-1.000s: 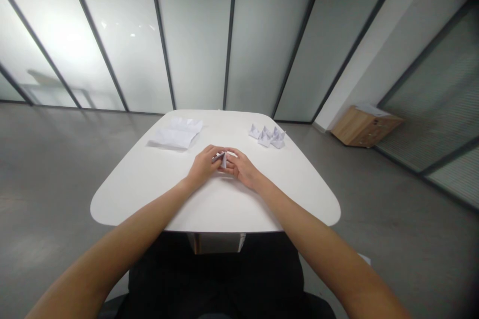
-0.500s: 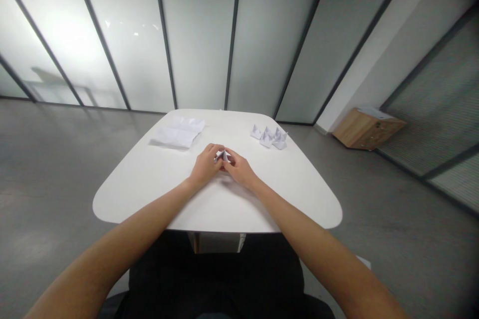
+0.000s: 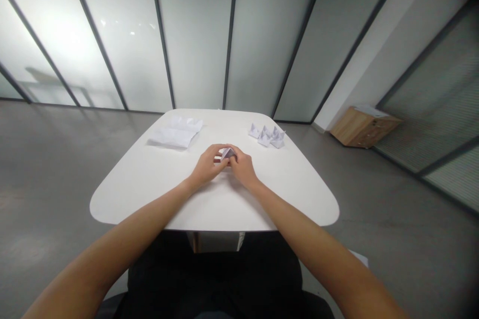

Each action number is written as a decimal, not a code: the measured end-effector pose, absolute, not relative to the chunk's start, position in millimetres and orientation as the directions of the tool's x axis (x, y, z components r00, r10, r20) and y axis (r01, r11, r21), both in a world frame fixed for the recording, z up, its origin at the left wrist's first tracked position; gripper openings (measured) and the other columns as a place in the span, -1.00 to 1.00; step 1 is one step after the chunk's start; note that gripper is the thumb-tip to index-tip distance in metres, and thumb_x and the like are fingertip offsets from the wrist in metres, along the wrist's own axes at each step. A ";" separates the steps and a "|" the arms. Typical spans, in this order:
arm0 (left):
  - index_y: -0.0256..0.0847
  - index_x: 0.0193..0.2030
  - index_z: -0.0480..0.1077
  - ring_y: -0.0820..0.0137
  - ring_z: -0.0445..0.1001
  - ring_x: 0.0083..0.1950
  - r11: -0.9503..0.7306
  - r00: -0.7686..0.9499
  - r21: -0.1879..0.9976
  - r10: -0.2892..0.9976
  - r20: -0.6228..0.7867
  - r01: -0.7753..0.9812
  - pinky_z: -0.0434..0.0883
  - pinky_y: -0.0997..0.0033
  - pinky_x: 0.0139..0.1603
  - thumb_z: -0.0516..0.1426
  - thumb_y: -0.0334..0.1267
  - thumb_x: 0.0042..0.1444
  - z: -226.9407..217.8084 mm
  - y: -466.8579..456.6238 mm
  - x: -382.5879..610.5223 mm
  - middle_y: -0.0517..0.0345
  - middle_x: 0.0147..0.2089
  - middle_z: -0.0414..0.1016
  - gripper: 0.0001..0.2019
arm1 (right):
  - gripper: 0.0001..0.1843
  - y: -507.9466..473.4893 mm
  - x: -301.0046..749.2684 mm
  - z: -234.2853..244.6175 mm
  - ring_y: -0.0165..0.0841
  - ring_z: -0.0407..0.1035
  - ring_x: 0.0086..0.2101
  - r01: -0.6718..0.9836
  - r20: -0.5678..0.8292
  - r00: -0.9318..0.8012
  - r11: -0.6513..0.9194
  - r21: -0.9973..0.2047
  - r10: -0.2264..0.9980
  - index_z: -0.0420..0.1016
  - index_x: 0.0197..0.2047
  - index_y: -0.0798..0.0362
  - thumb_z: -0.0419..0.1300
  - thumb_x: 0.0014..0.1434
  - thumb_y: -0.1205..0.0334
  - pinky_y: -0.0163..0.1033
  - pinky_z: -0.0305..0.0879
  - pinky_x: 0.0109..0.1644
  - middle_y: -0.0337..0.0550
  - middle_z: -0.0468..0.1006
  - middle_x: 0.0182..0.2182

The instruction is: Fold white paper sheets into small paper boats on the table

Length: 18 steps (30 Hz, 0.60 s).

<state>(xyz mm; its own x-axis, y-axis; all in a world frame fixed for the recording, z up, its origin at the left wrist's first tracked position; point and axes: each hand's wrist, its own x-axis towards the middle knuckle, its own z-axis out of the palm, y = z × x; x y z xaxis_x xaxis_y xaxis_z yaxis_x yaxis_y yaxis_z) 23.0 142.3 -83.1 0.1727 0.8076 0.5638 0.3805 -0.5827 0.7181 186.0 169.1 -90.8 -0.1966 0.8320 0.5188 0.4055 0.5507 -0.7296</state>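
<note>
Both my hands meet at the middle of the white table point(image 3: 149, 184). My left hand point(image 3: 207, 164) and my right hand point(image 3: 243, 168) pinch a small folded piece of white paper point(image 3: 226, 153) between their fingertips, just above the tabletop. Most of the paper is hidden by my fingers. Several small folded paper shapes point(image 3: 267, 135) stand in a cluster at the far right of the table. A stack of loose white sheets point(image 3: 175, 132) lies at the far left.
Frosted glass wall panels with dark frames stand behind the table. A low wooden cabinet point(image 3: 364, 125) sits on the grey floor at the right. My dark-clothed lap shows under the near table edge.
My hands stay together on the folded paper. The fingers have shifted slightly and the paper now sits a little farther from me.
</note>
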 end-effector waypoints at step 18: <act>-0.20 0.10 0.45 0.28 0.58 -0.05 -0.431 0.183 0.836 0.902 0.391 0.338 0.52 0.31 -0.06 0.23 -0.30 0.06 -97.1 164.3 -5.5 0.00 0.10 0.56 -0.58 | -0.69 180.7 199.5 -88.6 -0.25 0.51 -0.06 0.170 0.443 -0.239 0.487 -0.857 0.864 0.61 -0.04 -0.01 0.16 0.22 0.12 -0.08 0.43 0.09 -0.11 0.65 -0.05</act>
